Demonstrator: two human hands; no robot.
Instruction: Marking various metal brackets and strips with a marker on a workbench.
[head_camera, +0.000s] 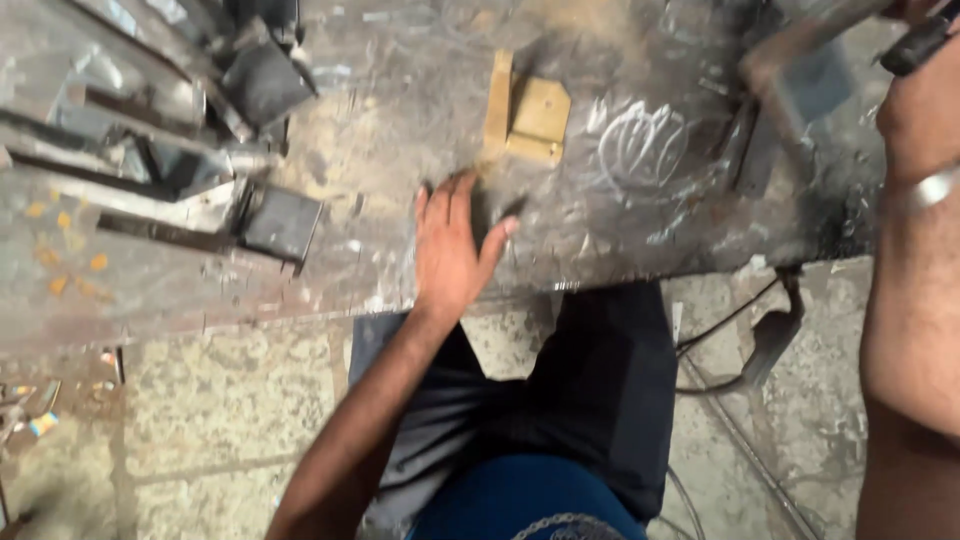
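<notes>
My left hand (452, 245) lies flat, fingers spread, on a scratched grey metal workbench (620, 220) near its front edge. Just beyond its fingertips lies a yellow-tan angled bracket piece (525, 115). My right hand (925, 105) is raised at the top right corner, wearing a metal bangle at the wrist, and is closed around a dark handle (915, 45) that runs out of the frame. What the handle belongs to is hidden.
Several metal bars and square plates (200, 140) are piled at the bench's left. A chalk scribble (640, 145) marks the bench top. Below are a stone floor (220, 420), black cables (730, 340) at the right, and my dark trousers.
</notes>
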